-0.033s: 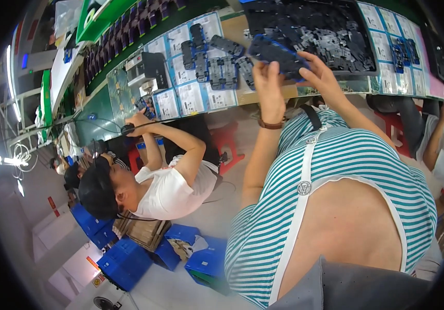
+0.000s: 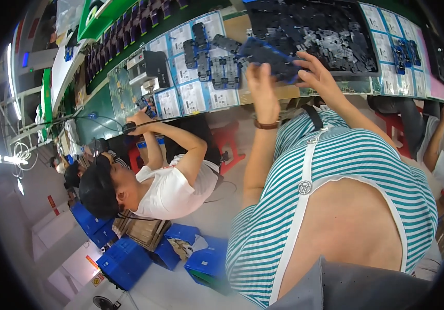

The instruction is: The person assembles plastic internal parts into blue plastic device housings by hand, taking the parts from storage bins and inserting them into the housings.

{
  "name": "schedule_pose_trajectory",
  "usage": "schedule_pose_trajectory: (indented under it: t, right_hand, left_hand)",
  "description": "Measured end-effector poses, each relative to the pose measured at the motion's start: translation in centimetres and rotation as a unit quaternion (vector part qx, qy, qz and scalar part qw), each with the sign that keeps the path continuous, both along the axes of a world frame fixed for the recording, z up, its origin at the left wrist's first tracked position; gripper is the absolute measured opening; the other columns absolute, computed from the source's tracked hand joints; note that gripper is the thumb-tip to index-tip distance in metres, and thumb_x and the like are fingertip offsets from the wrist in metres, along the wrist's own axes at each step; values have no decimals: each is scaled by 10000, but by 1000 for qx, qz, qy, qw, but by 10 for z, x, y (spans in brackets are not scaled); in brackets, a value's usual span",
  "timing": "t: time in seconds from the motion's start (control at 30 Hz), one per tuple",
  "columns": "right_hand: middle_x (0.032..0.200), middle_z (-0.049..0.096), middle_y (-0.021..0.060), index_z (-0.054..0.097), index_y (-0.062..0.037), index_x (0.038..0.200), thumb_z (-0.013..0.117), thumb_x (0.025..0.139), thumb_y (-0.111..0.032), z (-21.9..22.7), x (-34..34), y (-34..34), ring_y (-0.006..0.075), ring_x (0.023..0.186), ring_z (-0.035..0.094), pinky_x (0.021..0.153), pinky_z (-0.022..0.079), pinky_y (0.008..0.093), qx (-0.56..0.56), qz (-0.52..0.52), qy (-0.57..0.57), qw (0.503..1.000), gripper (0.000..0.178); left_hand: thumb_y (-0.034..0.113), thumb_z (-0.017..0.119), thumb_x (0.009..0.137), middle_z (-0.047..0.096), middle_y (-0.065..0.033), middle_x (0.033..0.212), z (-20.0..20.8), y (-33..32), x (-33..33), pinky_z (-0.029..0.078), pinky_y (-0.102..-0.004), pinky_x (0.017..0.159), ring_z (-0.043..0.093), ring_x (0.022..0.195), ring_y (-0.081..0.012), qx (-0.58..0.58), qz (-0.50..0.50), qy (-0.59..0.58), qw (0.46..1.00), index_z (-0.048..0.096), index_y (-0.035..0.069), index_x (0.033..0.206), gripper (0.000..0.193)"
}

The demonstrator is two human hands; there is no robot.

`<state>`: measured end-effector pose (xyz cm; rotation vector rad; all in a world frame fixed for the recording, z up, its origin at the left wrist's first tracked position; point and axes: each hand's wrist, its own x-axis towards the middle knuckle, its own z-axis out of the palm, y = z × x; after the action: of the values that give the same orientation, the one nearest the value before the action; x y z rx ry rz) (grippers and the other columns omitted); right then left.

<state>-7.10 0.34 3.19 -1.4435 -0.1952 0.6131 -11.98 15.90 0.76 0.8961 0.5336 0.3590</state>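
Nearest thing is the dark blue-edged part (image 2: pixel 269 56), up over the bench in front of the tray's near-left corner. Left hand (image 2: pixel 264 90) is by its near edge, blurred, so can't tell if those fingers grip. Right hand (image 2: pixel 316 73) has fingers and thumb apart at the right end; can't tell if they're clamped on it.

Progress-wise, I'd guess this one's mid-handling. Loose pieces (image 2: pixel 330 36) heap the black tray (image 2: pixel 373 73), so looks like plenty left. Blue-edged units (image 2: pixel 225 72) sit on the printed sheets (image 2: pixel 167 103) to the left, a smaller bunch (image 2: pixel 406 55) to the right; might be done ones, hard to say.

Part and hands block that tray corner. Further left, a co-worker (image 2: pixel 180 191) works beside a boxy device (image 2: pixel 149 67); blue crates (image 2: pixel 124 263) on the floor behind.
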Motion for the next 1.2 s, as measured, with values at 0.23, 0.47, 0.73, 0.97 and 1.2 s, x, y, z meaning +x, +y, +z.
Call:
schedule_pose_trajectory:
  t: [0.23, 0.47, 0.73, 0.97, 1.2]
  right_hand:
    - [1187, 546, 75, 488, -69, 1293, 571, 915, -172, -15, 7, -22, 133, 1029, 548, 869, 452, 280, -81, 16, -29, 996, 401]
    - [1127, 586, 54, 564, -36, 1195, 568, 903, -118, -40, -3, -83, 145, 1041, 550, 817, 473, 284, -248, -35, -171, 953, 303]
    - [1048, 629, 93, 617, -57, 1120, 623, 876, -274, -87, 19, -207, 204, 948, 609, 812, 491, 339, -341, -196, -182, 901, 326]
    - [1067, 599, 141, 526, -6, 1225, 575, 906, -304, -187, 135, -410, 255, 890, 624, 671, 561, 348, -254, -538, 113, 796, 439]
    - [926, 587, 223, 510, 109, 1029, 566, 900, -196, -244, 197, -492, 337, 750, 646, 612, 589, 414, -208, -519, 226, 798, 335]
  left_hand:
    - [102, 507, 940, 612, -78, 967, -158, 228, -35, 479, -289, 691, 558, 821, -138, 209, 198, 140, 947, 515, -35, 1198, 293]
    - [197, 585, 877, 677, -114, 874, -297, 382, -31, 495, -345, 683, 615, 750, -210, 366, 146, 289, 873, 671, -13, 961, 242]
    - [360, 509, 905, 528, -298, 1232, -227, 331, -1, 482, -412, 898, 585, 1033, -392, 444, 93, 453, 768, 509, -75, 1237, 548]
    - [291, 483, 941, 577, -229, 1155, -112, 180, 27, 488, -380, 886, 597, 1007, -318, 383, 25, 338, 860, 523, -48, 1204, 431]
    - [254, 476, 953, 597, -189, 1107, -59, 30, 65, 489, -363, 877, 602, 983, -283, 242, 8, 132, 961, 527, -34, 1184, 373]
